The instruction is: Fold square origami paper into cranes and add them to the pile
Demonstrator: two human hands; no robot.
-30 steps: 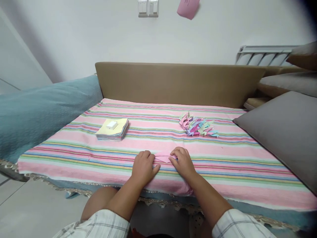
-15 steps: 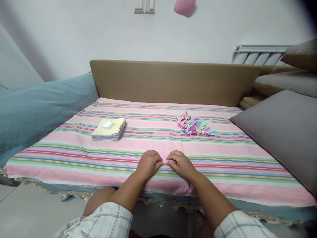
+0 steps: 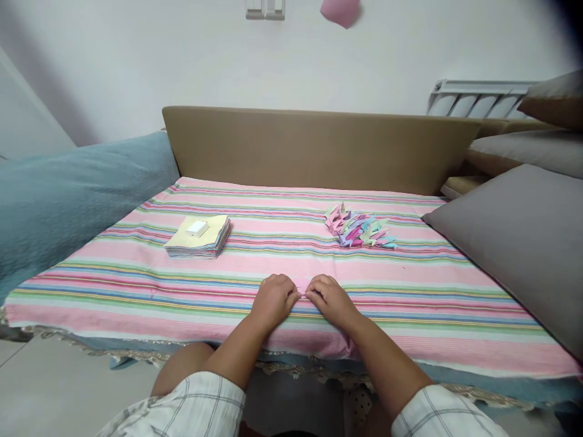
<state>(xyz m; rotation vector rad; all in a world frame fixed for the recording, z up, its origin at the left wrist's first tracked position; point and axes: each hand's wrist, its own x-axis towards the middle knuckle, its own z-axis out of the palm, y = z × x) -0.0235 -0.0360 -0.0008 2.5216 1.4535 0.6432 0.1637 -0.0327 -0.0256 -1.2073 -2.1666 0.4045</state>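
Observation:
A small folded piece of pink origami paper (image 3: 303, 292) lies near the front of the striped cloth, mostly hidden by my fingers. From the left, my left hand (image 3: 276, 298) pinches its near edge between thumb and fingers. My right hand (image 3: 331, 299) is closed on the same paper from the right, its fingertips close to those of my left hand. Only a narrow pink strip shows between the two hands.
A stack of coloured paper sheets (image 3: 195, 244) with a small white box (image 3: 197, 229) on top sits to the left. Several folded paper pieces (image 3: 359, 229) form a row at the right. A grey cushion (image 3: 510, 243) borders the right side, a blue armrest (image 3: 91, 194) the left.
Both hands have come closer together, pinching along the paper's near edge. The pink paper, earlier flat and wider, now shows only as a thin strip. The view has shifted slightly.

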